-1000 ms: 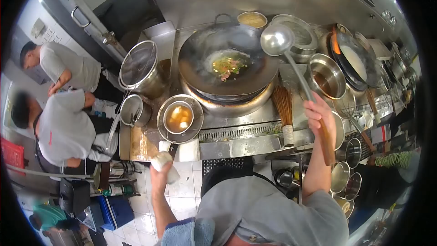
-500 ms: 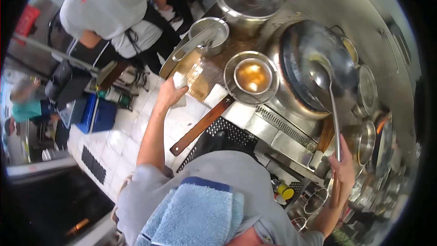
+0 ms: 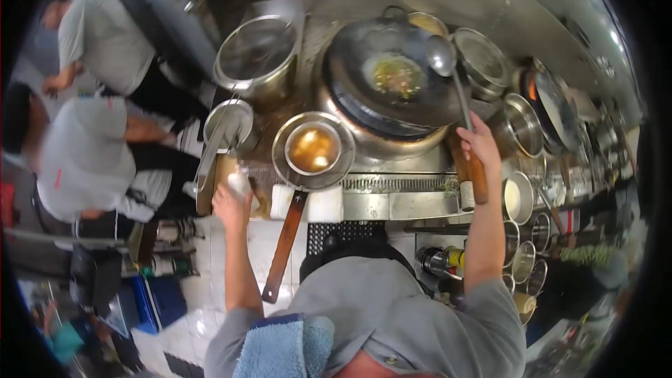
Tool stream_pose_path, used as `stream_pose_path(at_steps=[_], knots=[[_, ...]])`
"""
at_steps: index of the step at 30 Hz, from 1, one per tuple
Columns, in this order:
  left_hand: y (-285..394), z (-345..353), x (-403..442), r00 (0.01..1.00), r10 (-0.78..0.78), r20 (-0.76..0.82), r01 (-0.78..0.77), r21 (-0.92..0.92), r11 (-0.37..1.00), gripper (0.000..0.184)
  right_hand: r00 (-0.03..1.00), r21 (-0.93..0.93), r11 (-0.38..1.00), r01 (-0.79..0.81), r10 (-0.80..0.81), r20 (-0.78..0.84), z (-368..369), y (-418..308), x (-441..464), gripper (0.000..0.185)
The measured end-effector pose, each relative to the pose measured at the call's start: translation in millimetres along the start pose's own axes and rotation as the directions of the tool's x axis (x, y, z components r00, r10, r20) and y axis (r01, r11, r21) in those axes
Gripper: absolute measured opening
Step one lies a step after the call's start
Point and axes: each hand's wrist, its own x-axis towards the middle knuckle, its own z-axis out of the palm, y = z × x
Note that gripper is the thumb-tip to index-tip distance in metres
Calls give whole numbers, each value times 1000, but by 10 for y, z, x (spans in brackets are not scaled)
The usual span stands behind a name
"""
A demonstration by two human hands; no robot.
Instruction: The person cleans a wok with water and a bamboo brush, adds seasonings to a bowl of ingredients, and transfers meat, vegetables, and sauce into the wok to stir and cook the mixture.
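Note:
My right hand (image 3: 479, 143) is closed around the wooden handle of a long metal ladle (image 3: 463, 94). The ladle's bowl hovers at the right side of a dark wok (image 3: 350, 52), which sits on a round metal burner. Chopped, colourful food (image 3: 396, 77) glistens in the wok's bottom. My left hand (image 3: 229, 204) grips a bunched white cloth (image 3: 240, 183) by the counter's left front edge. Between my hands, a wooden-handled strainer (image 3: 283, 252) rests with a bowl of brown liquid and pale pieces (image 3: 312, 150) in it.
A large pot (image 3: 256, 63) with a mesh top and a smaller pot (image 3: 234, 126) holding tongs stand left. A folded white towel (image 3: 322, 204) lies at the counter's front. Metal pots (image 3: 521, 126) and strainers crowd the right. Two people (image 3: 87, 154) are close on the left.
The view has swung round, so the wok's food now shows. The ladle bowl has moved from inside the wok towards its right rim. Both hands keep their holds.

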Motion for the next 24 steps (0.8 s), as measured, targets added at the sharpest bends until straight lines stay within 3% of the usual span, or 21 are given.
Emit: stream_pose_path(at_steps=[2, 5, 7, 9, 11, 13, 16, 19, 20, 24], knots=[[402, -409, -122, 996, -6, -93, -7, -139, 990, 42, 1000, 30, 1000, -5, 5, 8, -32, 102, 53, 61], [1090, -683, -300, 972, 232, 27, -191, -479, 857, 39, 998, -6, 999, -46, 46, 49, 10, 140, 126, 65], [1783, -920, -363, 875, 482, 50, -349, -624, 699, 31, 960, 142, 983, -118, 76, 271, -36, 131, 247, 69], [2403, -1035, -399, 735, 678, -21, -488, -711, 507, 26, 954, 73, 995, -74, 49, 296, -65, 203, 274, 71], [2975, -1016, -373, 677, 717, -168, -593, -701, 396, 24, 946, -16, 1000, -18, 22, 322, -25, 103, 169, 73], [3511, -1039, -311, 654, 693, -304, -708, -567, 421, 16, 953, -11, 1000, 3, 0, 302, -36, 55, 62, 70], [4078, -788, -245, 721, 649, -242, -669, -485, 563, 12, 916, -20, 999, -29, 35, 399, -196, 42, 140, 67], [4162, -442, -131, 696, 718, -26, -659, -422, 623, 11, 882, -120, 992, -45, 96, 462, -385, 72, 170, 66], [4144, -389, -109, 684, 719, -123, -681, -460, 569, 13, 857, -165, 986, -2, 87, 508, -518, 7, 91, 66], [4131, 46, -18, 689, 715, -118, -636, -570, 520, 20, 919, -312, 947, 71, 60, 390, -602, 172, 113, 70]])
